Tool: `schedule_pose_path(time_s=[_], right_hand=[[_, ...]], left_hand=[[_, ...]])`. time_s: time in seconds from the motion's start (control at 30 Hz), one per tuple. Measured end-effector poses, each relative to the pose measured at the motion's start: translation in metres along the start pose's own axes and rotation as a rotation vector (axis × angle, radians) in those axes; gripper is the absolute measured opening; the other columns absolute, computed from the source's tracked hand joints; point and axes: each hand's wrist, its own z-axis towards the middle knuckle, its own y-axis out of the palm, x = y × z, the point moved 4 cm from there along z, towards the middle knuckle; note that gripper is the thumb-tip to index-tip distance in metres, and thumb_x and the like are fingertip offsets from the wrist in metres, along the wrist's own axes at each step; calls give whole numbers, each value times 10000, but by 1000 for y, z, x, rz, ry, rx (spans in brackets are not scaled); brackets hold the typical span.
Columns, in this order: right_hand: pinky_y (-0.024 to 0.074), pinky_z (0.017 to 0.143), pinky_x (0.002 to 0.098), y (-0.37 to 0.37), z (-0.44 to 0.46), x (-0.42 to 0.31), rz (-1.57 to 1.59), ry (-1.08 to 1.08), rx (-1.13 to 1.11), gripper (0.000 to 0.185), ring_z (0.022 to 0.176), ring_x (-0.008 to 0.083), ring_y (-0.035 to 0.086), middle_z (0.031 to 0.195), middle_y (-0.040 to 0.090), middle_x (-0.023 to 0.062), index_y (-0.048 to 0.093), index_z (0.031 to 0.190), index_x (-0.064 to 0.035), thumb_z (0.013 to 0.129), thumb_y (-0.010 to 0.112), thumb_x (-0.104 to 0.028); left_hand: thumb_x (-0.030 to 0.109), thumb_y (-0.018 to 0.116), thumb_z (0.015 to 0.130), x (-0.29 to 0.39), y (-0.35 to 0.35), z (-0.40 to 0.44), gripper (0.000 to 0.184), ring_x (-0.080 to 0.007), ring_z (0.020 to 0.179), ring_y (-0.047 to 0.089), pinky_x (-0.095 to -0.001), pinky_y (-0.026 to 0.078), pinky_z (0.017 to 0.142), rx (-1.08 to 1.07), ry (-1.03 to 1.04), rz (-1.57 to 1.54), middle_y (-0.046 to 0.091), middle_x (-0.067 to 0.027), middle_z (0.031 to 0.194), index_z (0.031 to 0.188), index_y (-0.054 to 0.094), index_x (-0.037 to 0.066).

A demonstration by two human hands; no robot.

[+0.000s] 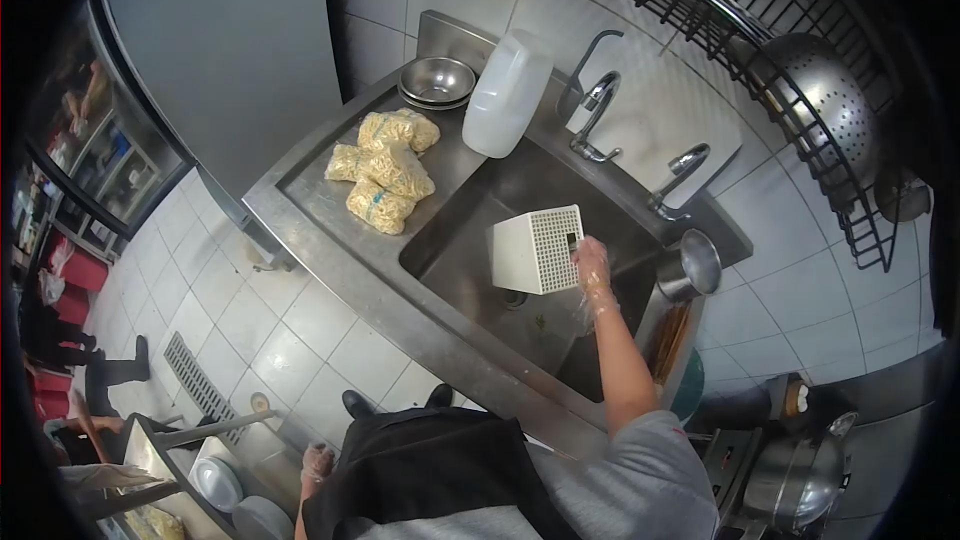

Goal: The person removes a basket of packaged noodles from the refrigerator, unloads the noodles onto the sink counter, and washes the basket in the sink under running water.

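In a clear plastic glove, my right hand (pixel 592 265) is closed on the rim side of a white perforated plastic basket (pixel 555 250). The basket is tilted over on its side inside the steel sink (pixel 465 295), its holed face towards my hand. My left hand (pixel 318 460), also gloved, hangs low beside my dark apron (pixel 430 480). It is small in view, and its fingers are too bunched to make out. On the counter left of the basin lie several clear bags of pale noodles (pixel 390 175).
Behind the bags are stacked steel bowls (pixel 437 82) and a translucent white jug (pixel 508 95). Two taps (pixel 597 120) rise at the sink's back. A steel pot (pixel 690 265) stands right, below a wire rack (pixel 800 110). Lower left is a cart with white plates (pixel 215 483); another person's legs (pixel 115 370) are beyond.
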Motion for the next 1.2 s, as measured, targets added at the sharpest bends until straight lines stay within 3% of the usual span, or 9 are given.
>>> schedule_pose_path(time_s=[0.17, 0.33, 0.63, 0.73, 0.8, 0.87, 0.97, 1.07, 1.2], right_hand=[[377, 558, 259, -48, -26, 3, 397, 224, 89, 247, 590, 103, 454, 662, 475, 2, 515, 715, -60, 903, 410, -183], [427, 617, 267, -70, -37, 44, 734, 325, 255, 176, 652, 130, 488, 769, 533, 33, 552, 959, -31, 902, 456, -166], [467, 736, 333, -69, -59, 14, 910, 556, 265, 237, 810, 258, 608, 869, 627, 139, 608, 930, 30, 849, 472, -146], [449, 700, 339, -48, -60, 47, 558, 260, -43, 303, 782, 241, 595, 848, 626, 120, 618, 889, 34, 845, 494, -239], [438, 702, 324, -40, -58, 60, 709, 597, 101, 312, 776, 200, 577, 838, 618, 114, 630, 887, 8, 866, 465, -256], [431, 717, 318, -55, -62, 13, 189, 416, 20, 304, 776, 173, 548, 824, 605, 92, 624, 896, 1, 875, 448, -246], [407, 762, 340, -65, -40, -31, -60, -130, -161, 313, 827, 165, 490, 870, 543, 43, 566, 874, -33, 902, 384, -286], [413, 845, 342, -58, -2, -64, 744, 161, -192, 363, 945, 184, 510, 1014, 548, 69, 541, 1050, -15, 898, 444, -330], [393, 923, 366, -25, -11, -208, 873, 31, -351, 507, 1090, 217, 477, 1202, 501, 101, 428, 1252, -6, 866, 545, -312]], left_hand=[[188, 585, 758, -72, 8, 119, 409, -204, 716, 615, -309, 489, 648, 45, 180, 170, 630, -144, 823, 1093, 537, -43], [217, 577, 741, 16, -1, 45, 445, -269, 854, 625, -356, 491, 732, -13, 102, 250, 636, -194, 891, 1105, 544, -37], [247, 575, 735, -19, -3, 82, 440, -331, 1002, 584, -378, 461, 867, -45, 170, 396, 611, -198, 1054, 1097, 559, -3], [257, 580, 722, -58, 2, 115, 456, -339, 1018, 576, -376, 454, 883, -26, 151, 433, 603, -200, 1084, 1103, 562, 5], [269, 582, 713, -65, -1, 102, 483, -342, 1039, 566, -375, 446, 897, 2, 117, 436, 592, -205, 1106, 1118, 558, 8], [301, 576, 704, -15, -14, 52, 541, -348, 1093, 532, -379, 417, 940, 27, 13, 388, 568, -220, 1145, 1160, 544, 12], [312, 549, 728, -4, -24, 29, 530, -341, 1126, 514, -384, 409, 953, 11, -104, 350, 538, -222, 1194, 1168, 553, 17], [338, 573, 724, -40, -23, 55, 514, -336, 1099, 535, -375, 428, 932, 46, -94, 277, 561, -210, 1162, 1143, 571, 41], [319, 569, 712, -60, -52, 68, 526, -313, 1032, 571, -370, 443, 897, 33, -170, 94, 600, -213, 1080, 1139, 554, 13]])
